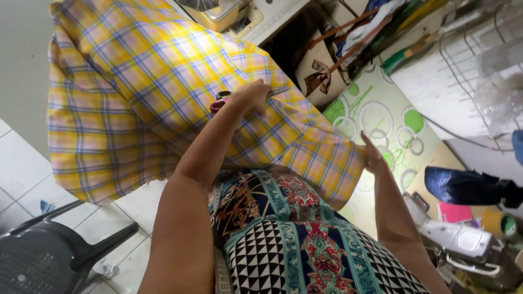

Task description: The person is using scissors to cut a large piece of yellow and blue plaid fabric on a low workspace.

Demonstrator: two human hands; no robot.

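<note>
The person holds a yellow plaid cloth [163, 87] up in front of the body, spread wide so it hangs across the left and middle of the scene. The left hand [251, 97] is raised against the cloth near its middle, fingers curled and pinching a fold of it; a dark and red band [219, 102] sits at that wrist. The right hand [371, 155] is lower and to the right, at the cloth's near right corner, fingers straight and pressed together along the edge; whether it truly pinches the cloth I cannot tell. Below the cloth shows a patterned dress [294, 234] in teal, navy and red with black and white triangles. A dark plastic chair [49, 256] stands near left on the tiled floor [22, 163]. To the right lies a mat [392, 117] with green circles, and near right a white sewing machine [457, 242]. A dark blue bag [463, 185] rests just beyond it.
</note>
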